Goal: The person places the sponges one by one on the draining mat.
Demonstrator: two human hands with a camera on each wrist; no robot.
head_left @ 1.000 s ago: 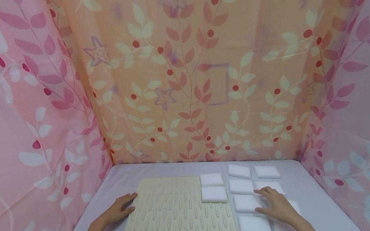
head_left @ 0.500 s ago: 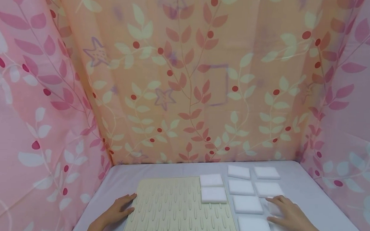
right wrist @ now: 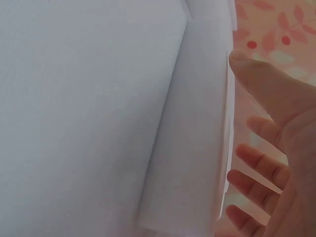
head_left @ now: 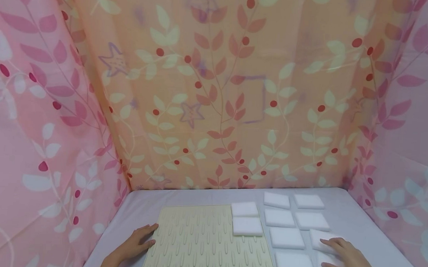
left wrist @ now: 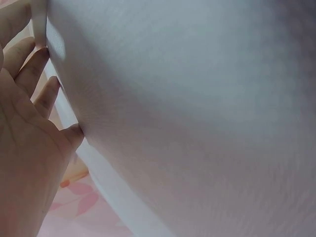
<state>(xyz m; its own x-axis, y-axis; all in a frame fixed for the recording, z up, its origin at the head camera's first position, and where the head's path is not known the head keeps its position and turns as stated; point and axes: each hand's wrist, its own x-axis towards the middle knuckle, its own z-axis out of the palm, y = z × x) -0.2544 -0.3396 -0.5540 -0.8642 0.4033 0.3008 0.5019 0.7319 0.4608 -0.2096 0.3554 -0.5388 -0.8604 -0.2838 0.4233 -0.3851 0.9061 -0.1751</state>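
A beige mat with raised oval ridges lies on the table. My left hand rests at its left edge, fingers spread, thumb and fingertips right at the rim. Two white sponge blocks sit one behind the other at the mat's back right corner. Over on the right, my right hand hovers low above a white sponge block, its index finger overlapping it and its thumb over another block nearer me. The right wrist view shows thumb and fingers apart, with nothing gripped.
More white sponge blocks lie in two columns right of the mat, reaching back to a far block. A pale cloth covers the table. Leaf-patterned curtains enclose the back and both sides.
My right hand has moved right and toward me across the sponge blocks, uncovering those in the middle of the right column. The left hand stays at the mat's edge.
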